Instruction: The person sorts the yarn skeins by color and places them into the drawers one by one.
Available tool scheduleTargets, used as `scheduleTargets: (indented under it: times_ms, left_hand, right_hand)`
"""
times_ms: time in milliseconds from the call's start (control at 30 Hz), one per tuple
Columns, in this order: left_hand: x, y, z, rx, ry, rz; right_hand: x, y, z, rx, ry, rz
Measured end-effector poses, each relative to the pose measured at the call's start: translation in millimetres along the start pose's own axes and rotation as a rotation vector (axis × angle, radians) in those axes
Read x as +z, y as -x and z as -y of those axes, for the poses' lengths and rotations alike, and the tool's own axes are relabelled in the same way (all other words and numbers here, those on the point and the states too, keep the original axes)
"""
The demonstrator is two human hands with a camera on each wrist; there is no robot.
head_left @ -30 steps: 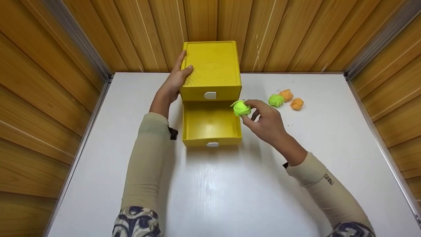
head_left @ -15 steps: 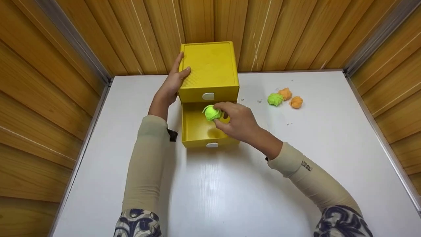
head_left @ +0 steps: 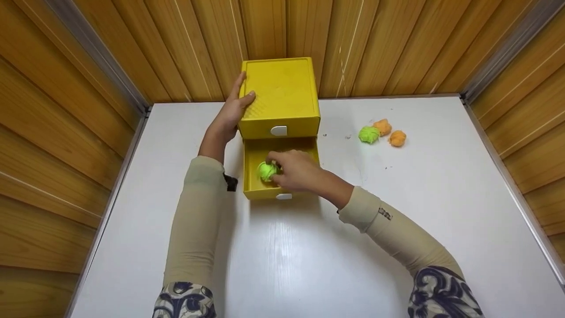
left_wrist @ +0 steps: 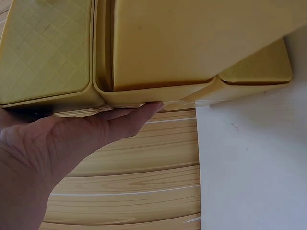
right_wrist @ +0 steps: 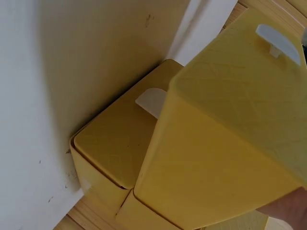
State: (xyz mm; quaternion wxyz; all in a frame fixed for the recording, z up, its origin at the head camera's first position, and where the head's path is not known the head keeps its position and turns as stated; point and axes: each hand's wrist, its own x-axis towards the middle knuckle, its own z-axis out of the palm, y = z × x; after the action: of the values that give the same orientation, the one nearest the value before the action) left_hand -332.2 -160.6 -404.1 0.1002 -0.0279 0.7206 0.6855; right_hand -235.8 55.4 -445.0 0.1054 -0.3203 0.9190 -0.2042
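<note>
In the head view a yellow drawer box (head_left: 280,90) stands on the table, one drawer (head_left: 258,193) pulled out beneath the top one. My left hand (head_left: 231,110) rests against the box's left side, thumb over its top edge. The left wrist view shows this hand's straight fingers (left_wrist: 139,117) flat along the side. Inside the pulled-out drawer, my right hand (head_left: 298,170) pinches a bright green yarn ball (head_left: 265,171) low near the drawer's left front. Only a bit of the right hand (right_wrist: 290,208) appears in the right wrist view; the drawer wall hides the ball there.
Right of the box lie another green yarn ball (head_left: 369,134) and two orange balls (head_left: 397,138) on the white table (head_left: 282,256). Another closed drawer (right_wrist: 120,129) sits below the pulled-out one. Wood-look panels (head_left: 304,31) enclose the table's back and sides.
My right hand has carried the green yarn ball leftward from beside the box, over the pulled-out drawer and down into it. The left hand has stayed on the box.
</note>
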Motion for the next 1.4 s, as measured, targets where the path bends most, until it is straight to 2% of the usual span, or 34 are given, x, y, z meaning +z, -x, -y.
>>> scheduleTargets:
  times_ms: [233, 500, 667, 933, 1067, 1267, 1400]
  left_hand:
    - [-0.3, -1.1, 0.6, -0.001, -0.002, 0.004]
    - [-0.8, 1.3, -0.5, -0.023, -0.004, 0.002]
    - [-0.5, 0.8, -2.4, -0.031, -0.002, 0.001]
    - [-0.5, 1.8, -1.1, -0.026, -0.007, 0.002]
    - [-0.5, 2.2, -1.1, -0.023, -0.014, 0.001]
    - [0.2, 1.7, -1.2, -0.009, -0.006, 0.007]
    - [-0.6, 2.1, -0.1, 0.0, 0.003, 0.012]
  right_hand:
    - [2.8, -8.8, 3.1, -0.001, -0.059, 0.044]
    - [4.8, -9.8, 1.1, -0.006, -0.088, 0.044]
    - [1.9, -7.3, -0.2, 0.005, -0.089, 0.04]
    - [-8.9, 6.8, -6.1, -0.035, -0.137, 0.032]
    - [-19.5, 19.7, -12.4, -0.067, -0.175, -0.049]
    - [-40.2, 43.6, -29.9, -0.111, -0.235, -0.253]
    - [-49.9, 59.4, -48.8, -0.106, -0.28, -0.374]
